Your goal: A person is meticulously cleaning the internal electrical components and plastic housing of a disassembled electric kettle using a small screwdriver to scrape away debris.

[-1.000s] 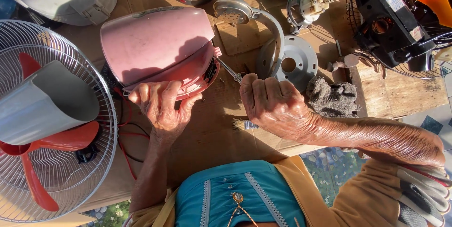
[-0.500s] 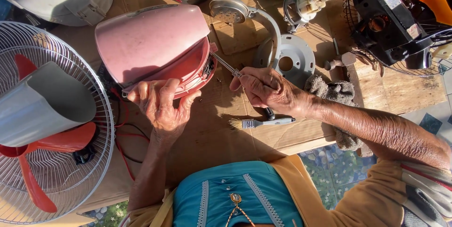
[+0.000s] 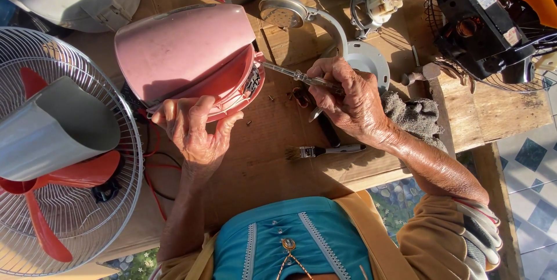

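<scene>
A pink electric kettle (image 3: 185,53) lies on its side on the wooden workbench (image 3: 261,152), its red underside turned to the right. My left hand (image 3: 194,132) grips the rim of that underside from below. My right hand (image 3: 345,100) holds a clear-handled screwdriver (image 3: 293,74) whose tip points into the kettle's underside. A few small screws (image 3: 272,99) lie on the bench just below the tool.
A small paintbrush (image 3: 322,151) lies near the bench's front edge. A grey rag (image 3: 415,114) sits right of my right hand. A caged fan with red blades (image 3: 58,199) stands at left. A black fan motor in a cage (image 3: 481,24) sits at far right.
My right hand has moved left and up, bringing the screwdriver tip to the kettle's underside. The paintbrush, hidden under that hand before, now shows. My left hand stays on the kettle.
</scene>
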